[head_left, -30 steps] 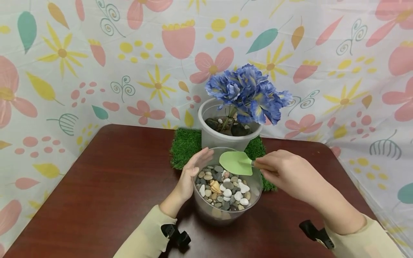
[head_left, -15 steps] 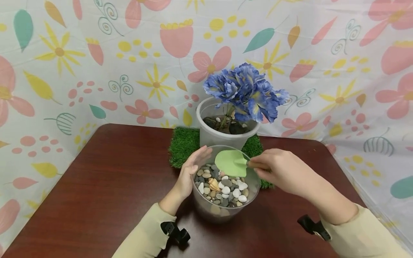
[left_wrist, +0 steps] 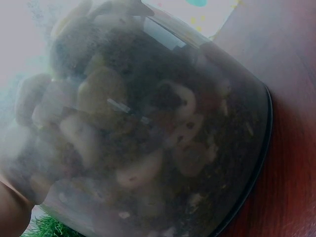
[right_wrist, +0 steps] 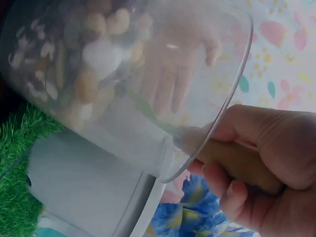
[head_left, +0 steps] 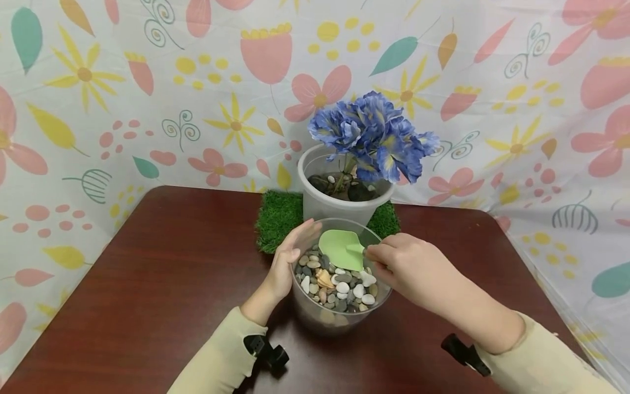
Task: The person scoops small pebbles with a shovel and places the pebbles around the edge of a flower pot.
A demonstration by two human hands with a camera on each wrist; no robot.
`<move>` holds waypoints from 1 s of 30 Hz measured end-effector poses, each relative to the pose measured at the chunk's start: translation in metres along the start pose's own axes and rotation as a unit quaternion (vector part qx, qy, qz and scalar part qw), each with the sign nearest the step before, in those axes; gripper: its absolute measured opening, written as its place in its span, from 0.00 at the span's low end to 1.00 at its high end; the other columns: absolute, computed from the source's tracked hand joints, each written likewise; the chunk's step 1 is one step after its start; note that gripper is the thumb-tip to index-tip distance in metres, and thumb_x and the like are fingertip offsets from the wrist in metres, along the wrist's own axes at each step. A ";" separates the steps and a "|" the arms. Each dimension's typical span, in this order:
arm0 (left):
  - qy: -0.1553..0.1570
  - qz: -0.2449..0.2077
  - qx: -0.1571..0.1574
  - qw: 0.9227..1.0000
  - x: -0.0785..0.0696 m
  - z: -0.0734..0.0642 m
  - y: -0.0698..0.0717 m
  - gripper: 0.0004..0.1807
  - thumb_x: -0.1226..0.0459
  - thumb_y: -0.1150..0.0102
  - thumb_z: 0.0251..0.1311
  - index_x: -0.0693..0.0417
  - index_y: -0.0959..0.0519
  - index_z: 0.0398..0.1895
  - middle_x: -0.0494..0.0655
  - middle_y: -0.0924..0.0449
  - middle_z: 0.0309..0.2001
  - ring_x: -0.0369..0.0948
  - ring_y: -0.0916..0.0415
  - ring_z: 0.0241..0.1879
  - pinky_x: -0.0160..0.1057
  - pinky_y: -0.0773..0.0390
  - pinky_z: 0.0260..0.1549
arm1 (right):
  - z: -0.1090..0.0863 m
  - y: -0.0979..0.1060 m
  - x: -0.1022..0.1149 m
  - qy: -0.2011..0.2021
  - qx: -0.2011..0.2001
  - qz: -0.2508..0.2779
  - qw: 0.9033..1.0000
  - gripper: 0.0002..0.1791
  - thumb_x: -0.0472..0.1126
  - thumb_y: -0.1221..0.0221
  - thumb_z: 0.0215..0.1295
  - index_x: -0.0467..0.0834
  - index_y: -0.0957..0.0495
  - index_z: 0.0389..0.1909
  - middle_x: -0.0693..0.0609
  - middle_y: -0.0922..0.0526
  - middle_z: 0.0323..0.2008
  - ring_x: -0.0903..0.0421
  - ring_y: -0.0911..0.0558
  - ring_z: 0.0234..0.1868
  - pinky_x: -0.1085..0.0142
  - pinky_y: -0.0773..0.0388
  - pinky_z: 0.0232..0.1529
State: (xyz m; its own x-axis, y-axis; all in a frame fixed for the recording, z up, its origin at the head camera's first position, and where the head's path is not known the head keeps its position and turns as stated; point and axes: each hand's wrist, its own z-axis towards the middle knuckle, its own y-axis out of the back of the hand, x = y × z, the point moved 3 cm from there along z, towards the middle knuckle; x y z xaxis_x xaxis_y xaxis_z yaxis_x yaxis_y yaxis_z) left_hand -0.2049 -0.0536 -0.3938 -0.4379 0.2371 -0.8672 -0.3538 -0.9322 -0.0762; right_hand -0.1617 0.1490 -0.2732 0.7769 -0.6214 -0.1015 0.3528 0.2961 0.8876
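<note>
A clear plastic pot (head_left: 320,320) holds pebbles (head_left: 343,287) in grey, white and tan, with an orange seashell (head_left: 324,278) among them. My left hand (head_left: 284,262) rests along the pot's left side, its fingers straight near the rim. My right hand (head_left: 406,265) grips a small trowel by its wooden handle (right_wrist: 237,160). The trowel's light green blade (head_left: 340,249) lies low inside the pot, at the back of the pebbles. In the right wrist view the left hand (right_wrist: 170,64) shows through the clear wall. Dark soil (left_wrist: 227,163) appears under the pebbles in the left wrist view.
Behind the pot stands a white planter (head_left: 332,210) with blue flowers (head_left: 371,137), on a green artificial grass mat (head_left: 279,221). A floral cloth (head_left: 197,93) hangs behind the dark red table (head_left: 147,284).
The right hand has moved left and slightly down, carrying the trowel blade from the pot's back right toward its back middle over the pebbles. The left hand stays against the pot.
</note>
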 end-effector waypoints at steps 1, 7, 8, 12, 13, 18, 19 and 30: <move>0.000 0.000 0.000 1.000 0.000 0.000 0.000 0.37 0.62 0.72 0.56 0.72 0.49 0.70 0.74 0.42 0.66 0.65 0.43 0.66 0.62 0.43 0.65 | 0.000 0.000 0.000 -0.009 0.011 0.013 1.000 0.08 0.33 0.37 0.47 0.47 0.17 0.30 0.59 0.21 0.24 0.63 0.25 0.25 0.71 0.27 0.24; 0.004 0.010 0.003 1.000 0.002 0.000 0.002 0.36 0.62 0.73 0.57 0.72 0.50 0.70 0.73 0.42 0.66 0.65 0.43 0.65 0.64 0.44 0.65 | -0.002 -0.003 -0.001 -0.050 0.085 0.068 0.993 0.10 0.36 0.34 0.50 0.46 0.14 0.36 0.59 0.15 0.31 0.64 0.19 0.32 0.71 0.22 0.30; 0.005 0.011 0.002 1.000 0.002 0.001 0.003 0.36 0.62 0.73 0.57 0.72 0.50 0.70 0.73 0.42 0.66 0.65 0.43 0.65 0.63 0.44 0.65 | -0.001 -0.004 0.000 -0.047 0.083 0.067 0.993 0.10 0.36 0.34 0.50 0.46 0.14 0.36 0.58 0.15 0.31 0.63 0.19 0.32 0.70 0.22 0.30; 0.007 -0.001 -0.004 1.000 0.003 0.001 0.002 0.36 0.62 0.72 0.56 0.71 0.49 0.70 0.73 0.42 0.66 0.64 0.44 0.67 0.62 0.45 0.66 | 0.004 -0.007 0.003 -0.042 0.054 0.049 0.996 0.09 0.34 0.35 0.49 0.45 0.15 0.34 0.57 0.17 0.29 0.63 0.21 0.29 0.70 0.23 0.28; 0.006 -0.003 -0.005 1.000 0.003 0.001 0.002 0.36 0.62 0.72 0.56 0.71 0.49 0.70 0.73 0.42 0.66 0.64 0.44 0.67 0.62 0.46 0.66 | 0.005 -0.008 0.003 -0.046 0.052 0.046 0.997 0.09 0.33 0.35 0.50 0.45 0.15 0.34 0.57 0.17 0.28 0.63 0.22 0.28 0.70 0.24 0.27; 0.004 -0.007 0.002 1.000 0.004 -0.001 -0.001 0.36 0.62 0.72 0.56 0.71 0.50 0.70 0.74 0.43 0.66 0.63 0.46 0.68 0.62 0.47 0.67 | 0.006 -0.008 0.005 -0.055 0.056 0.025 0.997 0.09 0.33 0.35 0.49 0.47 0.16 0.33 0.58 0.19 0.26 0.63 0.24 0.27 0.71 0.27 0.25; 0.003 -0.006 0.003 1.000 0.004 -0.001 -0.001 0.36 0.63 0.72 0.56 0.71 0.50 0.70 0.74 0.43 0.66 0.63 0.46 0.68 0.61 0.47 0.67 | 0.005 -0.008 0.005 -0.049 0.055 0.023 0.997 0.09 0.33 0.35 0.48 0.47 0.16 0.32 0.58 0.19 0.26 0.63 0.24 0.27 0.71 0.26 0.25; -0.003 -0.005 0.000 1.000 0.001 0.002 0.000 0.36 0.62 0.72 0.56 0.73 0.49 0.69 0.75 0.41 0.65 0.65 0.42 0.65 0.61 0.42 0.65 | 0.000 -0.007 0.006 -0.021 0.081 0.073 0.994 0.09 0.32 0.37 0.49 0.47 0.16 0.31 0.60 0.19 0.26 0.68 0.24 0.25 0.75 0.27 0.25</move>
State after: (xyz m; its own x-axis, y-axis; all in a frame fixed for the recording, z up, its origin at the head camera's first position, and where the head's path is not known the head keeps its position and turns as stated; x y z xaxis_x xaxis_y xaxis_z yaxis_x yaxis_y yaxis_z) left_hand -0.2073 -0.0525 -0.3938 -0.4398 0.2484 -0.8630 -0.3580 -0.9298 -0.0851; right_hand -0.1589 0.1432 -0.2799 0.7901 -0.6110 0.0499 0.1458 0.2663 0.9528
